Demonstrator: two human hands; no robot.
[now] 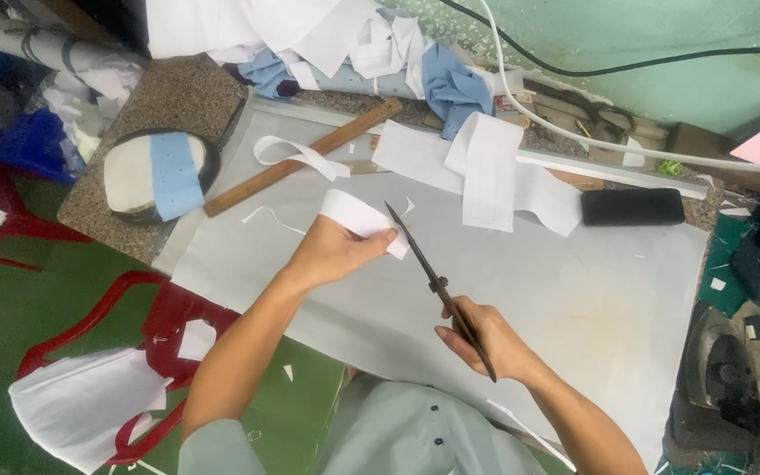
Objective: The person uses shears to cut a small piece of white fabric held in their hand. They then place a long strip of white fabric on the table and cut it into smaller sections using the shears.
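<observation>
A: Left hand point(332, 251)?
B: Grip clamped on a white fabric strip point(364, 220), thumb and fingers pinching it, held up over the grey sheet point(591, 290) on the worktop point(107, 207).
A: Right hand point(484, 339)?
B: Grip closed around the handles of dark scissors point(440, 288). Blades nearly together, tip touching the strip's right edge.
A: Landmark?
B: The grey sheet. Wooden ruler point(305, 157) lies diagonally on its upper left corner, a curled white strip point(296, 154) beside the ruler. White fabric pieces point(485, 171) sit on its top edge, black block point(632, 207) at its upper right.
A: Off the sheet?
B: Oval pad with a blue strip point(156, 171) to its left, red plastic chair point(156, 321) below left, iron point(732, 369) off its right edge.
</observation>
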